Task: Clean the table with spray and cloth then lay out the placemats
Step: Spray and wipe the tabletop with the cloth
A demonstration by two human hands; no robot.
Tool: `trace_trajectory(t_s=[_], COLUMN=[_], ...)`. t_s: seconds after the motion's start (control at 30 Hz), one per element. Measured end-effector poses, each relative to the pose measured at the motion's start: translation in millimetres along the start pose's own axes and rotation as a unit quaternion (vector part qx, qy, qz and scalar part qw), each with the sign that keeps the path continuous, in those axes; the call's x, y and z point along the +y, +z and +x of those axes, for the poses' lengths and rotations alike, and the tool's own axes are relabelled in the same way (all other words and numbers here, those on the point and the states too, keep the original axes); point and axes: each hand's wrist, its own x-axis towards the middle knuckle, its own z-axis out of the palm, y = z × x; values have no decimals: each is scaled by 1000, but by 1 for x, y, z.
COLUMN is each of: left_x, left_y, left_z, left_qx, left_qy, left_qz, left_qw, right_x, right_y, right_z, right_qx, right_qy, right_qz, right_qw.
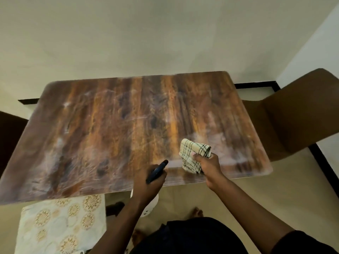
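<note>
The wood-grain table (110, 125) fills the middle of the view, with pale wet smears across its top. My left hand (146, 182) grips a spray bottle at the table's near edge; its dark nozzle (157, 171) points up and right, and its white body (151, 204) hangs below the hand. My right hand (209, 165) holds a folded cream cloth (194, 156) with dark checks, just above the near right part of the tabletop. A stack of cream placemats (60, 224) with gold floral rings lies at the lower left, below the table edge.
A brown chair (293, 114) stands at the table's right end. A dark chair (9, 136) shows at the left edge. A pale wall (146, 33) runs behind the table. My feet (196, 212) stand on a beige floor.
</note>
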Motion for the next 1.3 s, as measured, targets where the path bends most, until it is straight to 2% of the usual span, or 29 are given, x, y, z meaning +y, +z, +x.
trace_trajectory(t_s=[0.17,0.4,0.67,0.87,1.07,1.3], left_x=[22,47,76,95,112,97], left_y=[56,115,161,188,205,205], left_z=[15,33,50,55,60,66], left_qx=[-62,-101,-155,-189,-182,-162], left_qy=[21,11,-7,7,11,-14], left_qz=[80,144,157,135,150,157], left_qw=[995,984,975,973,972,974], right_x=[-1,8,24,28,33,38], right_y=[-72,-160,-205,-221,-230,-232], right_z=[23,33,29,20,17,18], right_qx=[94,209,316,351,367,371], right_qy=[-26,-52,-30,-22,-1,-3], right_qz=[12,7,-5,24,37,24], right_qw=[995,977,948,936,929,929])
